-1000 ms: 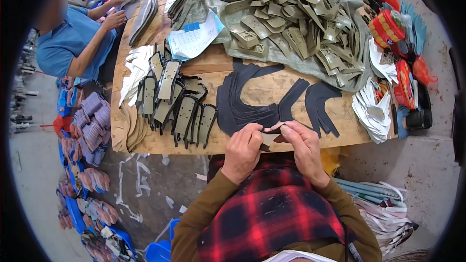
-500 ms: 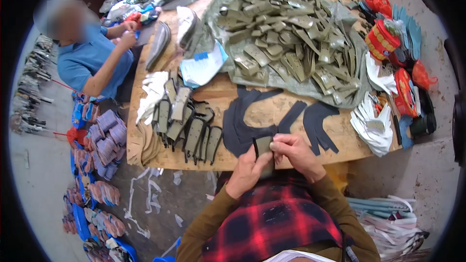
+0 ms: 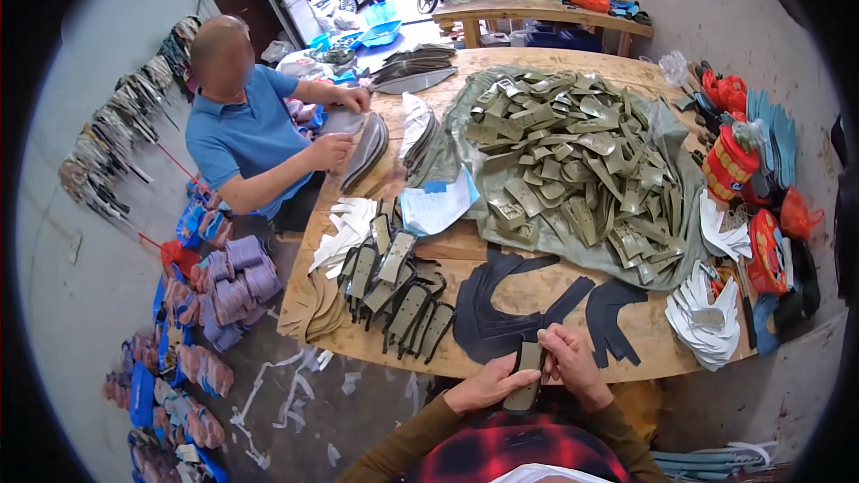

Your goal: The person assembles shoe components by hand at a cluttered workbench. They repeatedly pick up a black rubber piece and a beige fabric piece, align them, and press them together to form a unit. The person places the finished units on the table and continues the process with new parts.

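Close to the table's front edge, both my hands are on one olive, curved, strip-shaped piece (image 3: 524,400) with black edging along its left side. My left hand (image 3: 492,384) grips its middle, thumb lying across the face. At the top end, the closed fingers of my right hand (image 3: 574,365) pinch the piece's edge; whether they also hold the black strip is hidden. Flat black curved strips (image 3: 479,309) lie just beyond my hands, with more black strips (image 3: 610,320) to the right. Black-edged olive pieces (image 3: 403,304) are stacked to the left.
A large heap of olive pieces (image 3: 573,161) rests on a green sheet. White cut pieces (image 3: 702,317) lie at the right edge, tan ones (image 3: 313,309) at the left. A person in a blue shirt (image 3: 246,130) works across the left corner. Bundles (image 3: 237,273) stand beside the table.
The view has tilted up, bringing the doorway and back bench into sight. My hands still hold the olive piece. The other person's hands have moved toward the grey stacked pieces.
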Motion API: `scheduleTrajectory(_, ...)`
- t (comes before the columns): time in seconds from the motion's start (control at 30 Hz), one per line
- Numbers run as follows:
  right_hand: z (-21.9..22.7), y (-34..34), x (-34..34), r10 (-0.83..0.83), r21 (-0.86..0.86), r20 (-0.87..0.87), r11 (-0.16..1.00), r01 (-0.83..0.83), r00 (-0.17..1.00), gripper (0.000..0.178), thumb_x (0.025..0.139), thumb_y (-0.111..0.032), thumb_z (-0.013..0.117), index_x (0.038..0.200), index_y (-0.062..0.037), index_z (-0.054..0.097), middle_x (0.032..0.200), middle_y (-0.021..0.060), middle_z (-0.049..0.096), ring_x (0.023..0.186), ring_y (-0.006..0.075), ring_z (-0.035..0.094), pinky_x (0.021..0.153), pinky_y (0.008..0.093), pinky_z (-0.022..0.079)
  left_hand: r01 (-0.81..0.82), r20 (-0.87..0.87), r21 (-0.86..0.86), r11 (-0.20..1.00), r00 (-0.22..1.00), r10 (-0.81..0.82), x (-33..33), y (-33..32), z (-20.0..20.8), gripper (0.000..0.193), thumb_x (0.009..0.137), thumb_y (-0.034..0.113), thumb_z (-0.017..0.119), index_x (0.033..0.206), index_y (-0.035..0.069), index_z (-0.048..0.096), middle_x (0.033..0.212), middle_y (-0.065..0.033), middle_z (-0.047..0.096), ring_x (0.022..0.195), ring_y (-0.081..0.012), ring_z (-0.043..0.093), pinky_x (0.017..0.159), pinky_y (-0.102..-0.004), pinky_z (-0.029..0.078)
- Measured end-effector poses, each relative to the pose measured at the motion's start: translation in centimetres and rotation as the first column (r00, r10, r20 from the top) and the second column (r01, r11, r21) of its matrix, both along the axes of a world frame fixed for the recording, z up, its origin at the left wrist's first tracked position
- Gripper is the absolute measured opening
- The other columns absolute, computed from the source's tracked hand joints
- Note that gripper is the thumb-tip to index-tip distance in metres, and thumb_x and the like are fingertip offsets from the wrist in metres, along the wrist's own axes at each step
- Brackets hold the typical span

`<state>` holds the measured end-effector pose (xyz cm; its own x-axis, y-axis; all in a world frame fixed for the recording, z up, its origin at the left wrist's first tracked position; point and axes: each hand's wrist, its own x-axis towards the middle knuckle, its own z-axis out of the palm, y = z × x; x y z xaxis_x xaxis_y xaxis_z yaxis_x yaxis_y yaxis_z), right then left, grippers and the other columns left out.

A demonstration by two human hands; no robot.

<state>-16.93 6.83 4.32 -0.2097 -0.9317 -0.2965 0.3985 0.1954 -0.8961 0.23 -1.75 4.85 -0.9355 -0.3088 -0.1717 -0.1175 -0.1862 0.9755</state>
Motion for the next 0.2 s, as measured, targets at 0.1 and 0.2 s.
scheduleTrajectory(0.1, 0.22, -0.26, 1.23, -0.121, -0.065, -0.117, 0.991, 0.114, 0.986, 0.028, 0.1, -0.026, 0.057, 0.078, -0.0089, 0.056, 0.052, -0.0006, 0.052, 0.039, 0.005, 0.045, 0.037, 0.019, 0.032, -0.06, 0.053, -0.092, 0.994, 0.996, 0.065, 0.25, 0.11, -0.69, 0.027, 0.102, 0.027, 0.052, 0.118, 0.005, 0.055, 0.098, -0.0038, 0.062, 0.087, -0.012, 0.057, 0.079, -0.0273, 0.048)
scheduleTrajectory(0.2, 0.3, -0.56, 1.46, -0.152, -0.068, -0.144, 0.987, 0.144, 0.978, 0.028, 0.099, -0.027, 0.059, 0.078, -0.0086, 0.056, 0.053, -0.0014, 0.052, 0.039, 0.0046, 0.046, 0.037, 0.019, 0.032, -0.124, 0.131, -0.211, 0.97, 0.979, 0.154, 0.5, -0.39, -0.6, 0.031, 0.101, 0.029, 0.054, 0.121, 0.006, 0.055, 0.097, -0.0054, 0.062, 0.087, -0.0146, 0.057, 0.08, -0.0278, 0.047)
